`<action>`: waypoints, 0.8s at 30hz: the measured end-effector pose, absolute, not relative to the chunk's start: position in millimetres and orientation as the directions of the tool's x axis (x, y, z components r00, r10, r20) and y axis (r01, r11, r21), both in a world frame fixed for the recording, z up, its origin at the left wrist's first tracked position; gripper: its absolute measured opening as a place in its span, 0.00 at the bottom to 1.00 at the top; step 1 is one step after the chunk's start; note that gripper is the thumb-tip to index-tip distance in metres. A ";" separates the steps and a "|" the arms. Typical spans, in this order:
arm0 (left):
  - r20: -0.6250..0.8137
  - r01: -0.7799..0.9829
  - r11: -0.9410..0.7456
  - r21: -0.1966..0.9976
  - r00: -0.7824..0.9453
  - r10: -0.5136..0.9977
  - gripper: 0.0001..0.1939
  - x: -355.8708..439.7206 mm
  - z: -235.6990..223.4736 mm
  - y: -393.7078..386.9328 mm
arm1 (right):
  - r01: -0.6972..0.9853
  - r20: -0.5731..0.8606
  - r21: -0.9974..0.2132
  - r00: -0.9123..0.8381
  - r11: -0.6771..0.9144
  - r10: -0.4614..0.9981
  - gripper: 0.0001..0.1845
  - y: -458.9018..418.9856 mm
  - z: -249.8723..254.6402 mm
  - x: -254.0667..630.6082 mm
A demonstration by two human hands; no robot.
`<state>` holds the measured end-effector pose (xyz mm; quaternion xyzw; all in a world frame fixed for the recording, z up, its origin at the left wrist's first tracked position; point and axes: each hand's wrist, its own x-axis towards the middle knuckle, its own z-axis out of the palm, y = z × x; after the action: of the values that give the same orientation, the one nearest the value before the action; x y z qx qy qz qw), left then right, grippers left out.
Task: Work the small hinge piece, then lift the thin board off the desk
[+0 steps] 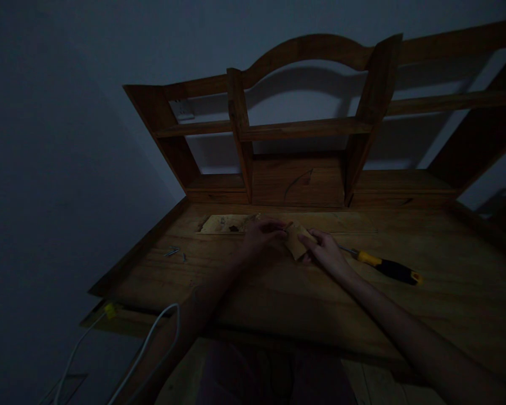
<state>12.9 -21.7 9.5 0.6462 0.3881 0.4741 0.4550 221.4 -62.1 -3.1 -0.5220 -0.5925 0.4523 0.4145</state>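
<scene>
- Head view: a piece (296, 241) (thin and wood-coloured, as far as the dimness allows) is held tilted above the middle of the worktop (274, 287).
- It is gripped by the right hand (326, 252), with the thumb laid on its face. The fingertips of the left hand (259, 237) are brought together at its left edge; whether the piece itself or something small is pinched there cannot be told.
- The step in hand is judged to be close finger work at that edge. For such work, a steady right grip and fine control of the left fingertips would be called for.
- Beside the right hand a screwdriver (394, 271) is laid, its handle pointed away to the right.
- Screws (172, 251) are scattered on the left part of the worktop; beyond them a pale, rough-edged strip (223, 223) with dark marks is seen.
- At the back, a wooden shelf unit (299, 132) is stood against a plain wall (67, 84), where a socket (185, 108) is fitted.
- A white cable (145, 343) is looped by the left forearm. The room is dimly lit.
</scene>
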 end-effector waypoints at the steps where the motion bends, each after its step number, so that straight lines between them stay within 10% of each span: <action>1: 0.257 0.067 -0.283 0.957 0.258 0.931 0.19 13.2 9.5 -21.7 | 0.243 0.022 -0.969 -0.111 0.049 0.994 0.17 -62.2 -3.0 221.3; 16: 0.209 0.295 -0.300 0.907 0.304 0.930 0.17 7.5 0.7 -14.5 | 0.235 0.051 -0.969 -0.108 0.075 0.993 0.19 -59.5 -6.0 221.4; 24: -0.044 0.134 0.009 0.991 0.256 0.966 0.23 7.2 0.2 -14.1 | 0.248 0.067 -0.964 -0.106 0.092 0.992 0.21 -61.0 -7.2 223.7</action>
<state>7.2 -14.1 0.2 0.5859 0.4690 0.3898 0.5337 223.7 -61.0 -7.2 -0.5144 -0.6029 0.4352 0.4272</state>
